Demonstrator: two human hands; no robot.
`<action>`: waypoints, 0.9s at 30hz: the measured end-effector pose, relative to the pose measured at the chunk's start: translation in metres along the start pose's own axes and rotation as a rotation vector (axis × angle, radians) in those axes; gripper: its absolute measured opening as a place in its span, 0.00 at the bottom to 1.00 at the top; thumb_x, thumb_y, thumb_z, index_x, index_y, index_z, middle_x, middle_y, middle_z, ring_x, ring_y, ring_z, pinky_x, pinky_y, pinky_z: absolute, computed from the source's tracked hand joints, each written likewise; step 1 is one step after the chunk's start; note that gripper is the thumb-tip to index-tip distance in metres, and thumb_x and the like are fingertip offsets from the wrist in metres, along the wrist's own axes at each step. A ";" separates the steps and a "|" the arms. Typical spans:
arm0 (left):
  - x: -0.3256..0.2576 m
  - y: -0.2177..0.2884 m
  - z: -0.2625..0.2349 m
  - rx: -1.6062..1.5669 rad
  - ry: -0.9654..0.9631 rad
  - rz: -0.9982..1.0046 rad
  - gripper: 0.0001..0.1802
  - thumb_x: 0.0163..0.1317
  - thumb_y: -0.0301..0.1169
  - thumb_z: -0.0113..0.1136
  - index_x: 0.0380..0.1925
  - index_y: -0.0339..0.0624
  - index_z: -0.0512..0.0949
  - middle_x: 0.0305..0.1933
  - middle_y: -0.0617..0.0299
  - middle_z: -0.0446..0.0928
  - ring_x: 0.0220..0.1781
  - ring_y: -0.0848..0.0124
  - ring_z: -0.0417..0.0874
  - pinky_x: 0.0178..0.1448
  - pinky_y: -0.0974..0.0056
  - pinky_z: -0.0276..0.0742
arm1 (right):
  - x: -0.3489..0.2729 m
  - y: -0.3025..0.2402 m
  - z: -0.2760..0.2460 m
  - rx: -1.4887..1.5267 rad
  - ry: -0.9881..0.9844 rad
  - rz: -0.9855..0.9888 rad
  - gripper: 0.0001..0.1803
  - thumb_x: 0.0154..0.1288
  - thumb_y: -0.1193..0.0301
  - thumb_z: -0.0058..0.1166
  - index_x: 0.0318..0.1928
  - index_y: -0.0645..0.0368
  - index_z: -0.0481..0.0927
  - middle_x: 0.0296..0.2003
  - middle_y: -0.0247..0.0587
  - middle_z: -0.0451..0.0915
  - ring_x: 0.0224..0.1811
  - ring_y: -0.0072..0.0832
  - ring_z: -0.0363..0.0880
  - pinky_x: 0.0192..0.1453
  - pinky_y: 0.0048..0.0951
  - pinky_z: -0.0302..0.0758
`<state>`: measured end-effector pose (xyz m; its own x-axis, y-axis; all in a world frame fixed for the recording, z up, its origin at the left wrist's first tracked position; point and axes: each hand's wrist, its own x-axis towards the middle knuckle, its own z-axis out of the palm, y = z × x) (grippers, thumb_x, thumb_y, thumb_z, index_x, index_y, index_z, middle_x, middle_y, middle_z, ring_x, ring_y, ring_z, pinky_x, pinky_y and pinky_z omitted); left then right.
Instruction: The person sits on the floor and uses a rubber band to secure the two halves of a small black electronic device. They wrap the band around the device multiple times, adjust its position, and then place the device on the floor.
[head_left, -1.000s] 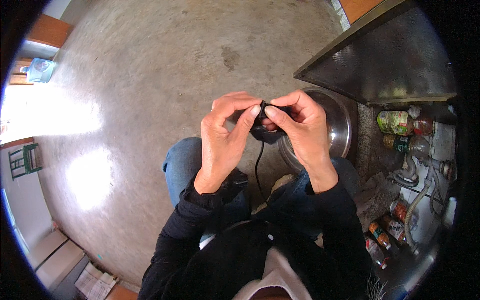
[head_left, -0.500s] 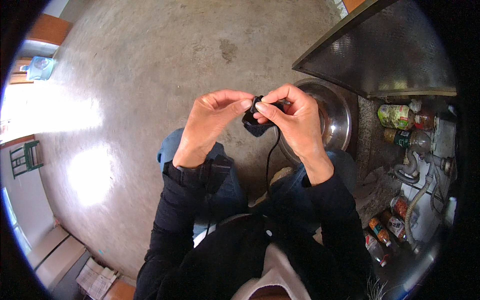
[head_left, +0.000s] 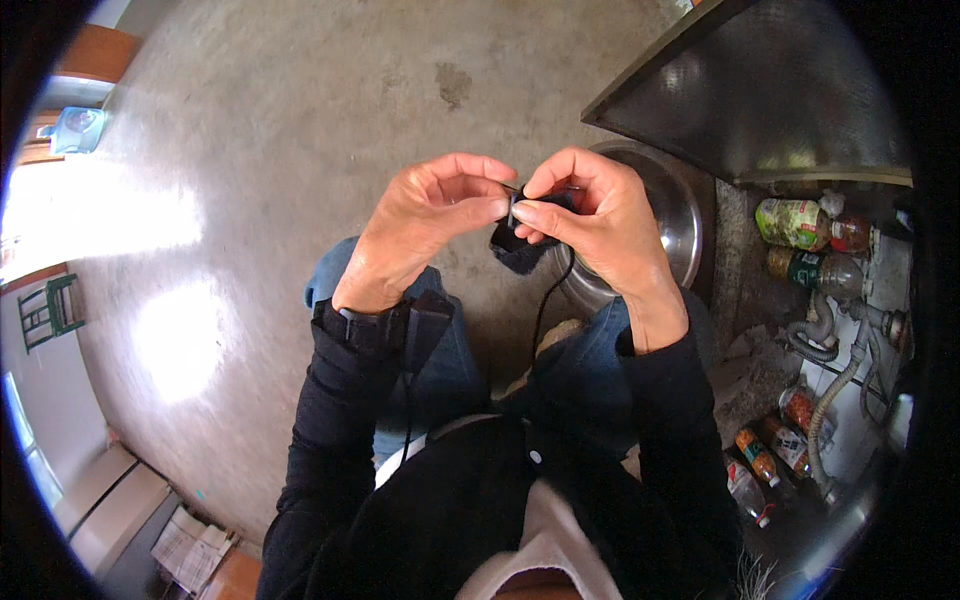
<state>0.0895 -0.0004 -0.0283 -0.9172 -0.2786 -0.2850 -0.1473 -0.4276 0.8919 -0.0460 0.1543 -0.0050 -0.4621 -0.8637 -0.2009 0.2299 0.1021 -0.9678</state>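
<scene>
1. We see the left hand [head_left: 425, 225] and the right hand [head_left: 590, 215] raised together over the lap, fingertips meeting in front of us.
2. Between the fingertips sits a small black device [head_left: 522, 245] (too small and too covered to identify further); a thin pale part of it shows at the point where the two thumbs meet.
3. The left hand is curled, its thumb and forefinger pinched onto the device's near-left edge. The right hand is closed over the device from the right, thumb pressed along its top.
4. A black cord [head_left: 540, 310] hangs from the underside of the device, below the right hand, and runs down toward the dark jacket.
5. We judge that the device's long axis runs roughly from the left hand's fingertips to the right hand's palm, with the cord end pointing downward; its covered far end cannot be told.
6. Risk, in our judgement: the hold is by fingertips only, so a slip of either pinch could drop the device toward the concrete floor [head_left: 250, 150], and a tug on the cord could twist it out of the hold.
7. Just beyond the right hand lies a steel bowl [head_left: 675, 215]; further right stand bottles [head_left: 800, 222].
</scene>
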 end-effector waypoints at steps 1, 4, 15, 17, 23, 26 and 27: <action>0.000 0.001 0.002 0.023 0.023 0.005 0.18 0.62 0.24 0.66 0.51 0.34 0.78 0.40 0.64 0.81 0.46 0.76 0.79 0.55 0.68 0.74 | 0.000 0.000 0.001 -0.043 -0.003 -0.024 0.09 0.59 0.79 0.65 0.38 0.65 0.77 0.33 0.37 0.81 0.34 0.21 0.83 0.37 0.21 0.80; 0.000 0.003 0.008 0.049 0.112 0.023 0.19 0.62 0.24 0.65 0.53 0.32 0.77 0.39 0.64 0.80 0.45 0.77 0.79 0.53 0.69 0.74 | 0.000 0.001 0.007 -0.211 0.015 -0.120 0.15 0.55 0.81 0.67 0.43 0.64 0.78 0.37 0.37 0.81 0.39 0.25 0.83 0.41 0.23 0.79; -0.001 0.001 0.005 -0.002 0.169 0.005 0.22 0.62 0.24 0.63 0.56 0.30 0.76 0.40 0.63 0.81 0.43 0.77 0.80 0.52 0.71 0.75 | 0.002 0.006 0.019 -0.695 0.126 -0.451 0.20 0.50 0.84 0.64 0.47 0.60 0.82 0.41 0.42 0.84 0.42 0.29 0.84 0.45 0.27 0.78; -0.001 0.000 0.000 -0.008 0.146 0.023 0.21 0.63 0.25 0.63 0.56 0.31 0.76 0.41 0.62 0.81 0.44 0.76 0.80 0.53 0.71 0.75 | 0.002 0.005 0.017 -0.641 0.110 -0.425 0.20 0.52 0.85 0.63 0.48 0.60 0.82 0.41 0.40 0.84 0.42 0.25 0.84 0.44 0.25 0.78; 0.001 0.008 -0.009 -0.245 0.173 0.116 0.18 0.65 0.28 0.62 0.54 0.34 0.78 0.45 0.60 0.83 0.47 0.71 0.82 0.59 0.63 0.75 | 0.002 -0.004 0.002 -0.116 0.000 -0.090 0.20 0.56 0.84 0.64 0.51 0.67 0.79 0.39 0.35 0.82 0.40 0.19 0.81 0.47 0.20 0.79; 0.000 0.018 -0.006 -0.104 0.023 0.225 0.18 0.70 0.30 0.55 0.58 0.36 0.75 0.58 0.57 0.77 0.58 0.66 0.78 0.65 0.60 0.72 | 0.004 -0.006 -0.004 0.034 -0.075 -0.039 0.19 0.57 0.82 0.63 0.51 0.67 0.79 0.38 0.36 0.82 0.39 0.19 0.81 0.47 0.21 0.79; 0.001 0.022 -0.004 -0.066 -0.037 0.265 0.18 0.72 0.31 0.54 0.59 0.37 0.74 0.60 0.56 0.76 0.61 0.65 0.77 0.66 0.59 0.71 | 0.005 -0.007 -0.004 0.126 -0.080 -0.035 0.18 0.58 0.82 0.63 0.51 0.67 0.79 0.38 0.37 0.82 0.39 0.19 0.81 0.47 0.21 0.79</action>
<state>0.0870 -0.0137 -0.0103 -0.9336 -0.3571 -0.0305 0.1230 -0.3991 0.9086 -0.0536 0.1510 0.0001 -0.4028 -0.9029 -0.1500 0.3234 0.0129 -0.9462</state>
